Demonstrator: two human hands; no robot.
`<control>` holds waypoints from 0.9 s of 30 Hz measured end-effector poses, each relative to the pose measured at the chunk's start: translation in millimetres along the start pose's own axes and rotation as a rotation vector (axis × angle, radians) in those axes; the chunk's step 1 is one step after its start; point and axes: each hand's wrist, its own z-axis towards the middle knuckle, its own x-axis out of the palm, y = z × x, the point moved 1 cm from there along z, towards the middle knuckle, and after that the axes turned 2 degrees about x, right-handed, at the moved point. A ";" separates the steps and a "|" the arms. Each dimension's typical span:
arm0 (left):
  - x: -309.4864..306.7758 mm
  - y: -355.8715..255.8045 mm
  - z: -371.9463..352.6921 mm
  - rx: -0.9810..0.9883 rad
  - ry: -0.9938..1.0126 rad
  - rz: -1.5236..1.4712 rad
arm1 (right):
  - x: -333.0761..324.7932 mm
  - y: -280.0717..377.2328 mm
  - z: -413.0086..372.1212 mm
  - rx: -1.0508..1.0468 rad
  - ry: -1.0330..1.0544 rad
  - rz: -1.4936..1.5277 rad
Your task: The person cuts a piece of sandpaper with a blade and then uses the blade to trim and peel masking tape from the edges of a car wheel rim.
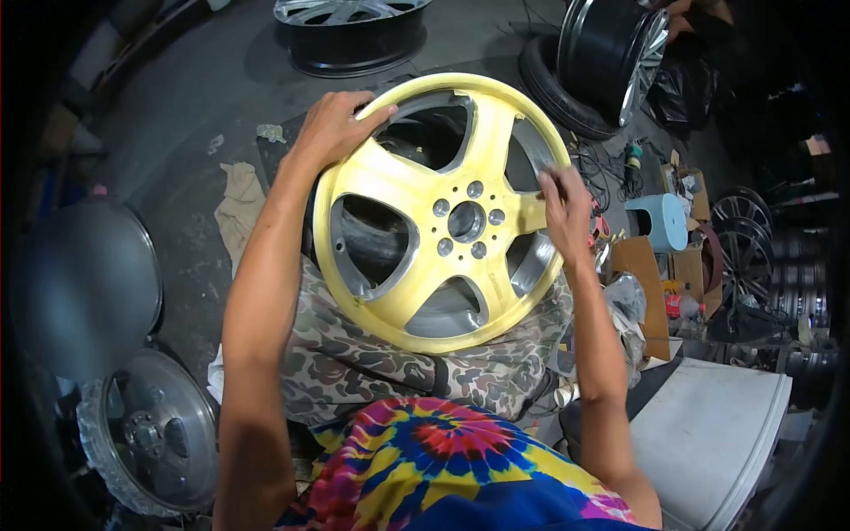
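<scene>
A five-spoke wheel rim point(390, 177), coated pale yellow on its face, rests tilted over my camouflage-covered lap point(354, 354). Bare grey metal shows inside its window openings. My left hand point(336, 128) grips the upper left edge, with the thumb over the rim's lip. At the right side, my right hand point(567, 208) is on the end of a spoke, near the outer lip. Its fingers are blurred, and whether something small lies under them cannot be made out.
Another rim point(354, 44) lies ahead; one leans on a tire point(553, 97) at upper right. Lower left holds a grey rim point(159, 434). To the right are a light blue stool point(657, 221), cardboard point(642, 288), cables and a white panel point(717, 434).
</scene>
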 end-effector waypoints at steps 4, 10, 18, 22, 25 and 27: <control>13.5 5.8 13.2 0.065 -0.123 -0.017 | 13.7 19.7 72.4 -0.219 0.120 -0.044; 20.7 -6.0 21.6 0.176 -0.183 0.083 | 41.4 28.4 138.2 -0.565 0.216 -0.301; 30.0 -5.9 30.2 0.085 -0.083 0.098 | 59.4 23.8 161.2 -0.792 0.261 -0.462; 33.6 0.5 33.4 0.135 -0.113 0.046 | 62.1 24.9 162.8 -0.824 0.302 -0.541; 34.5 1.7 33.5 0.134 -0.111 0.045 | 65.3 25.5 159.7 -0.818 0.271 -0.525; 34.5 1.8 33.5 0.132 -0.109 0.043 | 64.5 25.2 157.5 -0.762 0.278 -0.564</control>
